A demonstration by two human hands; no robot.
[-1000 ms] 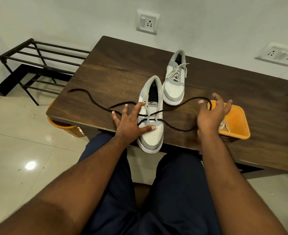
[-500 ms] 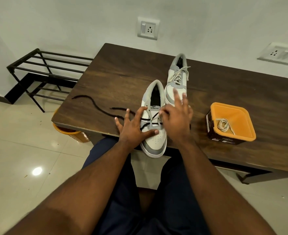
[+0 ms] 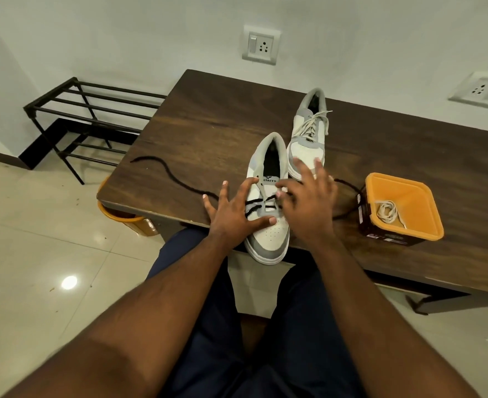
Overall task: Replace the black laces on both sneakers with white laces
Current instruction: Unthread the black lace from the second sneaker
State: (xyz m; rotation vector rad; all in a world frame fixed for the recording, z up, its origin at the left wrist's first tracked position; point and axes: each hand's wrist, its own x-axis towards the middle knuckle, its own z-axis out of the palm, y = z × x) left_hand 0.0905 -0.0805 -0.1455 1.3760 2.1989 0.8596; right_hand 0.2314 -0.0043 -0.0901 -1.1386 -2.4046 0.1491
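Observation:
The near grey-and-white sneaker lies at the table's front edge, toe toward me, with a black lace through its lowest eyelets only. The lace's ends trail left and right across the table. My left hand presses the sneaker's left side with fingers spread. My right hand hovers over the eyelets, thumb and forefinger pinching the black lace while the other fingers stay straight. A second sneaker with white laces sits just behind. A loose white lace lies in the orange tub.
The dark wooden table stands against a white wall with sockets. A black metal shoe rack stands on the floor to the left. An orange bin sits under the table's left corner. My knees are below the front edge.
My right hand came back from beside the orange tub to the near sneaker's eyelets and took the black lace there. My left hand stayed on the sneaker.

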